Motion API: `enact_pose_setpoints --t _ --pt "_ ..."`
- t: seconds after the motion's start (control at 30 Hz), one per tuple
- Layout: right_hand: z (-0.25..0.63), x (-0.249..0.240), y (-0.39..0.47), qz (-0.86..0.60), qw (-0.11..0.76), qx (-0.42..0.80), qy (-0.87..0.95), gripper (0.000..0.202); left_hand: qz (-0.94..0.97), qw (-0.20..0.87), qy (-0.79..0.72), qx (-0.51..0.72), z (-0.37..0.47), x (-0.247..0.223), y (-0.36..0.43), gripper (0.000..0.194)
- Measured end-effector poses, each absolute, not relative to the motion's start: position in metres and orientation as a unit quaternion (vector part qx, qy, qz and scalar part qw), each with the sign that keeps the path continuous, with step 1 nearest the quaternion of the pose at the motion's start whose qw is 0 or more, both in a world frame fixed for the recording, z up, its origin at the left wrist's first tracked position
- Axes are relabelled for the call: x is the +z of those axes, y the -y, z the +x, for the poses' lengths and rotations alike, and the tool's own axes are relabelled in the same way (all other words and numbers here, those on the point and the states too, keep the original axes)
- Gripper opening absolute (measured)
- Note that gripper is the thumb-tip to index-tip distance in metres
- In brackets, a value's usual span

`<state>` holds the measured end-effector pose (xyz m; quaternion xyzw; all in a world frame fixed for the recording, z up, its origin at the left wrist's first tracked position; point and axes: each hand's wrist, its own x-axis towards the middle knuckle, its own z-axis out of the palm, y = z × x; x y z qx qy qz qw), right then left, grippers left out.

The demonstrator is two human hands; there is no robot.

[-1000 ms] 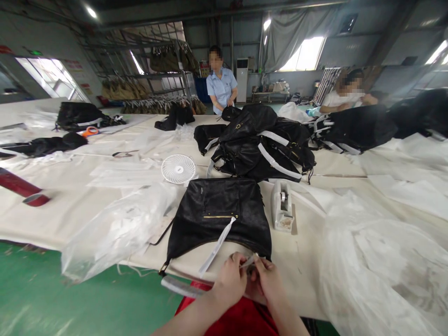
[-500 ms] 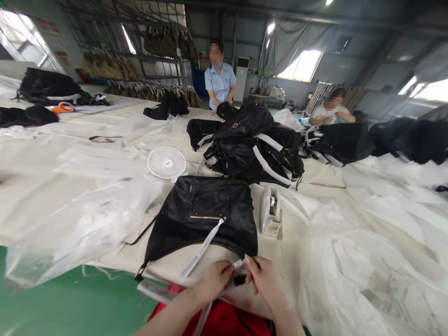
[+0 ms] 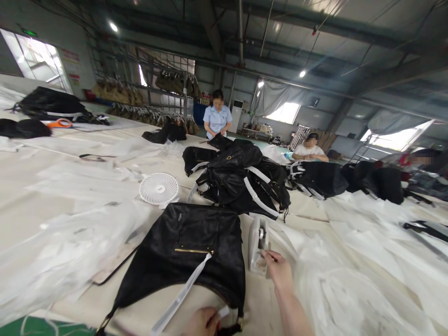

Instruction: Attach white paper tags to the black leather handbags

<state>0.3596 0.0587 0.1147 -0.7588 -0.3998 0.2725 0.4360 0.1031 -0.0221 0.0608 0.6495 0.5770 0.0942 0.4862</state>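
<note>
A black leather handbag (image 3: pixel 196 233) lies flat before me, with a gold zip and a white-wrapped pull (image 3: pixel 184 296) hanging from it. At the lower edge my left hand (image 3: pixel 203 322) is closed on a white wrapping strip (image 3: pixel 224 311) at the bag's strap, beside the right-hand metal ring; part of that hand is cut off by the frame. My right hand (image 3: pixel 278 268) pinches at the front end of a white tape dispenser (image 3: pixel 257 261), right of the bag. The clear tape between its fingers is hard to see.
Black bags (image 3: pixel 234 177) are heaped behind the handbag. A white fan (image 3: pixel 159 188) lies to their left. Clear plastic sheets (image 3: pixel 80 247) spread at left, more plastic (image 3: pixel 350 284) at right. Across the table a person in a light blue shirt (image 3: pixel 217 119) handles a black item; others sit farther right.
My right hand has left the strap and moved up and right to the tape dispenser. My left hand stays at the strap, lower in view. The camera has tilted up.
</note>
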Motion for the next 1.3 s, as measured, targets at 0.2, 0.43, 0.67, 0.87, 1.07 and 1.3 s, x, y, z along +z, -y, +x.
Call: enact_pose_setpoints --t 0.2,0.43,0.67,0.87,1.07,1.3 --pt "0.345 0.097 -0.017 -0.736 0.514 0.274 0.345 0.041 0.632 0.507 -0.573 0.123 0.102 0.067 0.028 0.036" --pt "0.341 0.071 -0.014 -0.689 0.533 0.384 0.308 0.041 0.643 0.500 -0.564 0.135 0.103 0.054 0.025 0.033" --pt "0.350 0.064 -0.009 -0.747 0.472 0.361 0.300 0.033 0.616 0.527 -0.571 0.127 0.105 0.062 0.026 0.034" --pt "0.301 0.088 0.037 -0.676 0.446 0.449 0.377 0.034 0.617 0.556 -0.545 0.117 0.105 0.073 0.026 0.039" --pt "0.247 0.095 0.058 -0.643 0.346 0.553 0.401 0.032 0.650 0.522 -0.538 0.124 0.103 0.071 0.025 0.033" --pt "0.244 0.082 0.057 -0.699 0.270 0.504 0.429 0.019 0.642 0.545 -0.519 0.146 0.100 0.069 0.028 0.022"
